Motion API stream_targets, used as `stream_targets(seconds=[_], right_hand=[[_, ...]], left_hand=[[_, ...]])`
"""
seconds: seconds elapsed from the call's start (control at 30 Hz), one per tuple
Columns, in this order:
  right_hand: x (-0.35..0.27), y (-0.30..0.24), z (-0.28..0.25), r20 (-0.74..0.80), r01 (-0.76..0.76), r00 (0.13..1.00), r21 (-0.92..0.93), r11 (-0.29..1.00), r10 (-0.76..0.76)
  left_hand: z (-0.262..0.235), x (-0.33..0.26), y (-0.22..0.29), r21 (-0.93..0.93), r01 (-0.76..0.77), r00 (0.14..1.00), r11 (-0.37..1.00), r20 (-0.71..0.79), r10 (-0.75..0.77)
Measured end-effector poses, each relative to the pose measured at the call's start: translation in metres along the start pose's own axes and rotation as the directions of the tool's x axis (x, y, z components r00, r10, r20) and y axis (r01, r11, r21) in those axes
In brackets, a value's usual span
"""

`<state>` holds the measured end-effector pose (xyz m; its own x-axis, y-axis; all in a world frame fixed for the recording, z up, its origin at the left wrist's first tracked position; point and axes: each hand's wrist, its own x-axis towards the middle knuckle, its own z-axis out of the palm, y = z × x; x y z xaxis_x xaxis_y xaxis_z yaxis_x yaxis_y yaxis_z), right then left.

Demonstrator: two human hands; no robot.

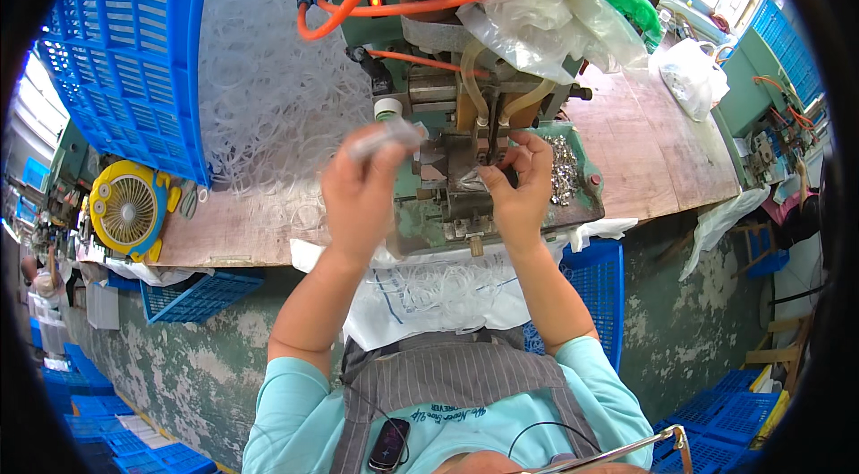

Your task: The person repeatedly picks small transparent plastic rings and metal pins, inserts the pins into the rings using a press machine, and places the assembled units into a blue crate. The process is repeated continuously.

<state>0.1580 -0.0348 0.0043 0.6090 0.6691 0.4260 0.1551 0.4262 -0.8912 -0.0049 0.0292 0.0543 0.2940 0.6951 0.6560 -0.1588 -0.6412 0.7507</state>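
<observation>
A green bench press (452,138) with a metal die area stands in front of me. My left hand (358,196) is raised at the left of the die, closed on a blurred whitish translucent piece (386,141) whose exact kind I cannot make out. Right beside the die, my right hand (523,192) has its thumb and fingers curled in close, and whatever they may grip is hidden. Small shiny metal parts (564,170) lie in the green tray at the press's right. Clear plastic rings (277,89) are heaped to the left.
A blue crate (125,35) tips over the ring heap. On the bench stands a yellow fan (128,208), with scissors (189,201) alongside. Orange air hoses (420,4) and clear plastic bags (546,26) hang about the press. More rings (438,290) lie on white cloth before my lap.
</observation>
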Motion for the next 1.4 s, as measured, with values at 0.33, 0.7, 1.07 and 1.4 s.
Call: stream_targets(seconds=[0.33, 0.7, 1.07, 1.4], right_hand=[[0.036, 0.044, -0.097, -0.086, 0.106, 0.961, -0.763, 0.638, -0.262], [0.020, 0.080, -0.155, 0.122, 0.112, 0.992, -0.939, 0.325, 0.012], [0.025, 0.092, -0.150, -0.248, -0.197, 0.968, -0.628, 0.753, 0.046], [0.022, 0.096, -0.152, -0.282, -0.209, 0.959, -0.690, 0.693, 0.010]], left_hand=[[0.032, -0.047, -0.027, 0.027, -0.522, 0.745, 0.853, 0.501, 0.440], [0.031, -0.044, -0.027, 0.025, -0.496, 0.770, 0.868, 0.474, 0.427], [-0.056, -0.090, -0.107, 0.803, 0.280, 0.960, 0.527, -0.216, -0.180], [-0.098, -0.096, -0.171, 0.853, 0.429, 0.876, 0.296, -0.314, -0.367]])
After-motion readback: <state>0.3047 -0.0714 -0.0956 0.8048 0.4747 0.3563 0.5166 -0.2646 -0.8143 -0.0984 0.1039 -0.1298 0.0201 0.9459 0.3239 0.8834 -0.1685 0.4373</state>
